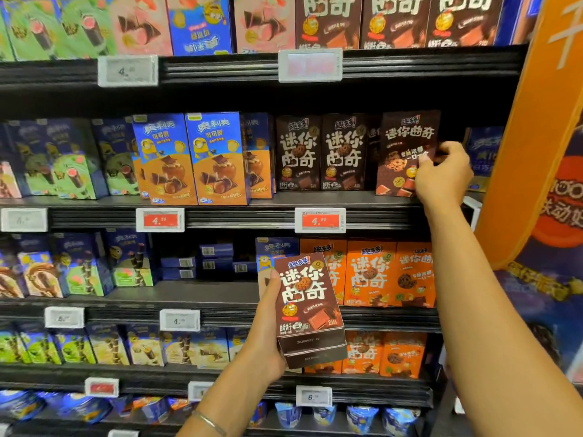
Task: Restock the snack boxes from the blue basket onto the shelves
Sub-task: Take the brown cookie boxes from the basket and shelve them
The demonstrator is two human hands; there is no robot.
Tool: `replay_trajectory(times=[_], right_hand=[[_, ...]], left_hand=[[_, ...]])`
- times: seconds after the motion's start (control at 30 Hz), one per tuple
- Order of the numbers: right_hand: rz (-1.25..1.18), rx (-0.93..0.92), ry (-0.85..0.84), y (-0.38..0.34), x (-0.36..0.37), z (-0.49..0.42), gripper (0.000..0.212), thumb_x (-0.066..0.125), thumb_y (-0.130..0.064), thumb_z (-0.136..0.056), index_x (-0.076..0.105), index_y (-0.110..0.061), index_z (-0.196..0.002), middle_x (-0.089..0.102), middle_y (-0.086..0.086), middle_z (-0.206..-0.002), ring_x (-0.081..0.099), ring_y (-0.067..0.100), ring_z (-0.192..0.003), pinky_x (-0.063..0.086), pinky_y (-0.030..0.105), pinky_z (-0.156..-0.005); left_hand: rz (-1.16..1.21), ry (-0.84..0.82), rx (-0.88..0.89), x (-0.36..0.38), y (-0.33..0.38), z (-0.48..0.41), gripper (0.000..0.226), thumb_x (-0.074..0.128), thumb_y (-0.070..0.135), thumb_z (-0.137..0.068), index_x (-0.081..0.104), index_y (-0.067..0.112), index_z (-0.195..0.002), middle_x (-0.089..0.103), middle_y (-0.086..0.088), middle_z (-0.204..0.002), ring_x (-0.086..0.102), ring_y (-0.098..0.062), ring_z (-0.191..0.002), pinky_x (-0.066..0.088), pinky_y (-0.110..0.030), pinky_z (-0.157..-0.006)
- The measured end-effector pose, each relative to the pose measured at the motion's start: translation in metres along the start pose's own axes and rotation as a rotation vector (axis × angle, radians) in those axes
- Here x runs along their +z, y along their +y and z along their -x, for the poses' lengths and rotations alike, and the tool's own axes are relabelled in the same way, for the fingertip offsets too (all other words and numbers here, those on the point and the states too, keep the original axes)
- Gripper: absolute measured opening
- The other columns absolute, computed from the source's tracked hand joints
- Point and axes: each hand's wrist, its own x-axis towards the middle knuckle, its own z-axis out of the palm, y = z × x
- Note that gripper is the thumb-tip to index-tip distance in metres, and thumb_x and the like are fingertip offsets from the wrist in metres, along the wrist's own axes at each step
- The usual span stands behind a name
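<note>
The left hand (pixel 268 335) curls its thumb and fingers around a stack of dark brown cardboard snack boxes (pixel 307 304), held before the shelving. Farther in, the right hand (pixel 441 178) pinches another dark brown box (pixel 403 152) by its right edge as it stands on the black metal shelf (pixel 220 200).

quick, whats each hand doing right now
left hand: holding a stack of brown snack boxes
right hand: gripping a single brown box by its right edge, at the shelf
</note>
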Motion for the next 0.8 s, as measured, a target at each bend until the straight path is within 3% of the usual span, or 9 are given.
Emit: replay_trajectory(times=[0.17, 0.4, 0.8], right_hand=[[0.096, 0.044, -0.021, 0.002, 0.009, -0.012, 0.038, 0.058, -0.020, -0.101, 0.053, -0.012, -0.137, 0.056, 0.015, -0.139, 0.053, 0.035, -0.128, 0.044, 0.040, -0.091], [0.237, 0.081, -0.131, 0.002, 0.017, -0.011, 0.039, 0.058, -0.017, -0.096, 0.054, -0.010, -0.134, 0.058, 0.020, -0.135, 0.056, 0.043, -0.122, 0.047, 0.048, -0.094], [0.248, 0.017, -0.232, -0.003, 0.010, 0.001, 0.044, 0.058, -0.020, -0.097, 0.046, -0.009, -0.139, 0.056, 0.018, -0.138, 0.055, 0.039, -0.126, 0.046, 0.047, -0.097]], left_hand=[[-0.010, 0.005, 0.004, 0.000, 0.003, -0.001, 0.067, 0.063, 0.072, -0.090, 0.076, 0.015, -0.123, 0.080, -0.018, -0.114, 0.081, -0.037, -0.093, 0.062, -0.050, -0.084], [-0.003, -0.015, 0.010, 0.002, 0.005, -0.004, 0.064, 0.066, 0.070, -0.088, 0.077, 0.015, -0.119, 0.080, -0.018, -0.112, 0.081, -0.035, -0.089, 0.065, -0.045, -0.073], [0.019, -0.036, 0.037, 0.001, 0.001, -0.008, 0.062, 0.071, 0.068, -0.082, 0.078, 0.017, -0.116, 0.081, -0.017, -0.113, 0.081, -0.034, -0.090, 0.062, -0.047, -0.080]])
